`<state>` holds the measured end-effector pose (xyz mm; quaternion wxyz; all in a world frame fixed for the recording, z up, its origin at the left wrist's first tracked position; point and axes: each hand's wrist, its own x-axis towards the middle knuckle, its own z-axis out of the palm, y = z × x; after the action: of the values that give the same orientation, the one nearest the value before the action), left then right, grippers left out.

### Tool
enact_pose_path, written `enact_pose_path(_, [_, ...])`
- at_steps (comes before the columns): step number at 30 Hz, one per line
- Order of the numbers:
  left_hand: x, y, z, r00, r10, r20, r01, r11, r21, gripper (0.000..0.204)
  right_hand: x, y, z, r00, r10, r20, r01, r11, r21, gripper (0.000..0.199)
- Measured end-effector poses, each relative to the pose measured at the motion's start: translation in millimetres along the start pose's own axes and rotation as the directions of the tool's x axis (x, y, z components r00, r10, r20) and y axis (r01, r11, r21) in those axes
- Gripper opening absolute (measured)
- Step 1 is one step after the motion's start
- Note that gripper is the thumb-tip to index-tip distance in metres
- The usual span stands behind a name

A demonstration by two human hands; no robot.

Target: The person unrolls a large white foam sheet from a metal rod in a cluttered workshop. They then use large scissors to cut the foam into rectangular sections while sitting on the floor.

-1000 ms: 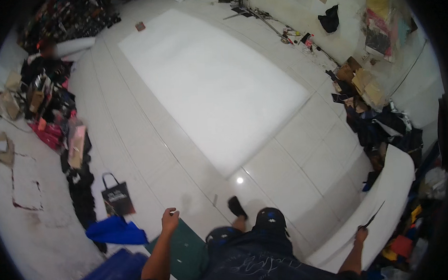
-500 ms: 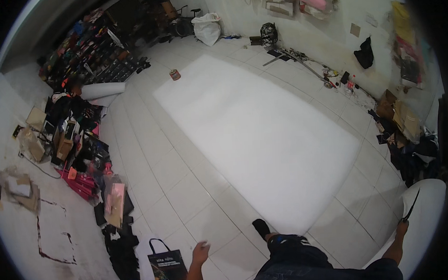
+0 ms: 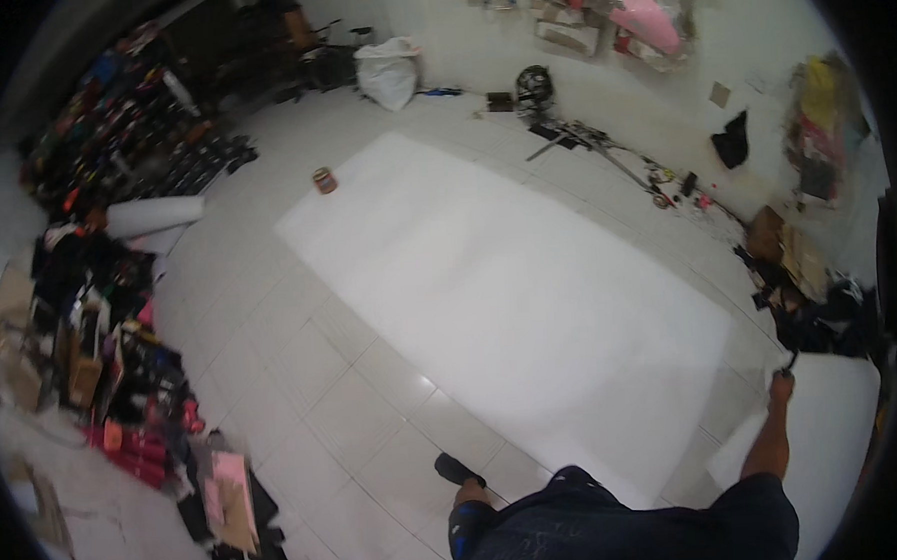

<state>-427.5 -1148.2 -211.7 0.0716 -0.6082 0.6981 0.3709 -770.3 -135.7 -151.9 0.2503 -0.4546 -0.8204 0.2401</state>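
My right hand [image 3: 783, 380] is closed around a slim dark scissors-like tool [image 3: 792, 360]; motion blur hides its detail. My right arm stretches out to the right, over the edge of a white roll of sheet material [image 3: 834, 403]. Whether the hand touches the roll, I cannot tell. A large white sheet [image 3: 519, 297] lies flat on the tiled floor in front of me. My left hand is out of the picture. One dark-socked foot [image 3: 459, 470] rests on the tiles left of the sheet.
A tin can [image 3: 324, 180] stands at the sheet's far left corner. Heaped clothes and boxes [image 3: 100, 325] line the left wall, with another white roll [image 3: 155, 215] beyond. A white sack [image 3: 389, 72], a fan [image 3: 534, 91] and scattered tools [image 3: 613, 158] lie along the far wall.
My left hand has gone out of view. My right hand has moved farther forward with the dark tool, near the roll's far end. The view has shifted, and the black bag has almost left it.
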Motion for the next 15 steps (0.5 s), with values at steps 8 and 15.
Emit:
enact_pose_path(8, [244,386,-108,0.807,0.581,0.104,-0.567,0.812,-0.135,0.029,-112,-295,84,0.999,0.043,-0.018,-0.044,0.998,-0.043,0.052])
enact_pose_path(15, [427,629,-122,0.674,0.688,0.267,-0.68,0.72,-0.137,0.026,-261,-551,211,0.975,0.067,-0.21,-0.08,0.995,-0.052,0.032])
